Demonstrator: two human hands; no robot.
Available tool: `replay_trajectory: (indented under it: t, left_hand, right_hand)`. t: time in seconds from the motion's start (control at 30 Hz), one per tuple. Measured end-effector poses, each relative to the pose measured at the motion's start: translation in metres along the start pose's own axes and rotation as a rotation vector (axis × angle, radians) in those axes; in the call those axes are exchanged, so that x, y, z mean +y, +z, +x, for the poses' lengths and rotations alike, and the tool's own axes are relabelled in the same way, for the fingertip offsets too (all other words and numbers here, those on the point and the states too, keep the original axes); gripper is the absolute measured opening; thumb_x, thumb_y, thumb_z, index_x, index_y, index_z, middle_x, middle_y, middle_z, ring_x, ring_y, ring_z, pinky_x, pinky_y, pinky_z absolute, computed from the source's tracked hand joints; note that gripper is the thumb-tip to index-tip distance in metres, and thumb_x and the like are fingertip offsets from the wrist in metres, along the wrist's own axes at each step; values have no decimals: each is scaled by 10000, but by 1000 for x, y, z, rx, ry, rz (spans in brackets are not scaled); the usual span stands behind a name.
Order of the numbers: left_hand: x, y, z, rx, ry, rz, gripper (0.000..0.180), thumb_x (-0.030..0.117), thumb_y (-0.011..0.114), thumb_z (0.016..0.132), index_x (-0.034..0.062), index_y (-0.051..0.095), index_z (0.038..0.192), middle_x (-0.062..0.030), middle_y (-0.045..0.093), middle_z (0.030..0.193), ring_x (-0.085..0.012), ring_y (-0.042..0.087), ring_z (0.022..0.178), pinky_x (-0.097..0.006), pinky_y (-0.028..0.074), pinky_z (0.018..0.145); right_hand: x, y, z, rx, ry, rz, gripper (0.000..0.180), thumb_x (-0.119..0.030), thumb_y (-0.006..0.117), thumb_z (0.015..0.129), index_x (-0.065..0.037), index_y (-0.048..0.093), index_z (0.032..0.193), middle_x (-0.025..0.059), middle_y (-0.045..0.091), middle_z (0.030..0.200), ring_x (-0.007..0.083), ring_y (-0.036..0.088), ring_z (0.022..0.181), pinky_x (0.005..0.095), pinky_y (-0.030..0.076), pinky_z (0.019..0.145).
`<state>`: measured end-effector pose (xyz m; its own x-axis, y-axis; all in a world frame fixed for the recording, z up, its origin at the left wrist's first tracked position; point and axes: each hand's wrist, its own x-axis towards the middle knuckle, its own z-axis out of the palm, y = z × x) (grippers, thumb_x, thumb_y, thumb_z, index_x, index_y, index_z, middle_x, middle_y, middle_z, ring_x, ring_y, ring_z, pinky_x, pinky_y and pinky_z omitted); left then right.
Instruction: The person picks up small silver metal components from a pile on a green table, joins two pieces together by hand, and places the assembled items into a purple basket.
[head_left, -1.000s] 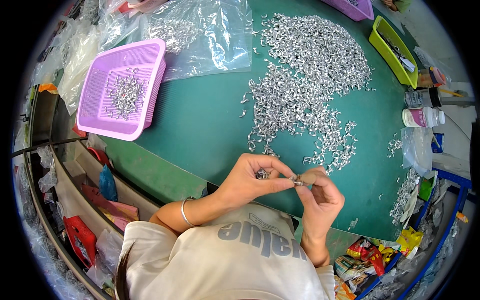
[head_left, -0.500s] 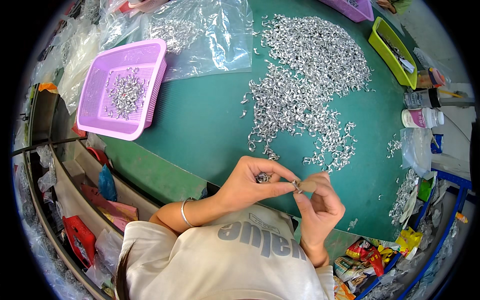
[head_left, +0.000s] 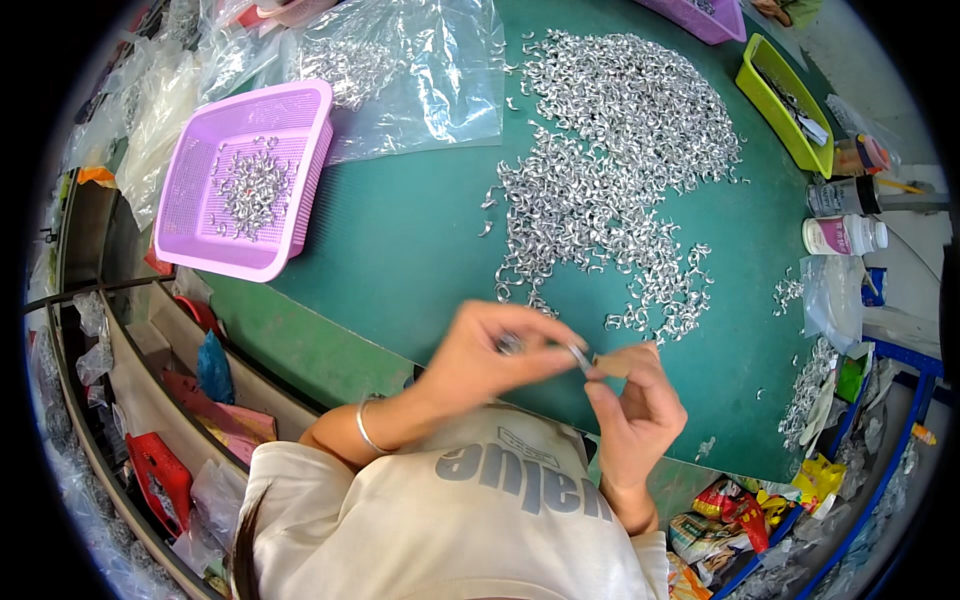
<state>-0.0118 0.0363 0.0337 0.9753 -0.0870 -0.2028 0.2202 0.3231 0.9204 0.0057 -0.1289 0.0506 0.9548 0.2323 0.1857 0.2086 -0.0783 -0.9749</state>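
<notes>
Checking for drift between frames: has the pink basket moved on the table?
No. The pink basket sits in the same spot against the green mat edge and plastic bag.

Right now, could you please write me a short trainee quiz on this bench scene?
1. True or false: the purple basket holds some metal pieces.
2. Which lies nearer the hands: A) the big pile of metal pieces, or B) the green tray?
3. Fill in: the left hand and right hand meet over the near edge of the ____ mat.

Key:
1. True; a small heap lies in it.
2. A; the pile's loose edge reaches close to the hands.
3. Green.
</notes>
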Motion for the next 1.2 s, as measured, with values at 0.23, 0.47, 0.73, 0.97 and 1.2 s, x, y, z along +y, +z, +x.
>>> replay_trajectory:
  t: [0.23,0.47,0.73,0.97,1.2]
  left_hand:
    - [45,-158,-24,1259,398,884,184,87,634,782,2,643,944,50,416,603,-35,366,556,-188,298,502]
    - [27,-121,-15,1147,471,911,214,38,615,784,34,630,997,63,429,575,-25,384,543,-177,310,503]
    - [-33,-52,-4,367,144,855,266,74,684,719,73,621,977,-4,369,494,-75,352,441,-239,311,427]
    - [-56,-33,-2,353,95,1027,332,112,708,681,92,576,985,-41,397,482,-187,421,412,-305,352,425]
    - [-54,-34,-5,320,72,934,293,101,690,708,88,590,983,-40,396,492,-150,386,418,-285,332,426]
  right_hand:
    - [39,-10,12,-69,205,-398,235,32,681,646,-4,618,869,90,602,775,201,518,708,292,414,657]
    - [60,28,10,-444,-105,-815,598,-154,717,642,-124,487,1193,99,404,1196,292,391,1030,386,339,832]
    - [82,9,6,-193,-206,-804,143,-37,631,704,-65,597,840,57,530,909,235,488,814,350,354,721]
    - [69,29,13,-169,-171,-835,278,-117,682,679,-53,581,930,61,522,925,244,466,859,357,335,707]
    - [84,34,8,-203,-205,-773,167,-67,654,698,-42,599,854,53,543,834,222,484,800,336,329,680]
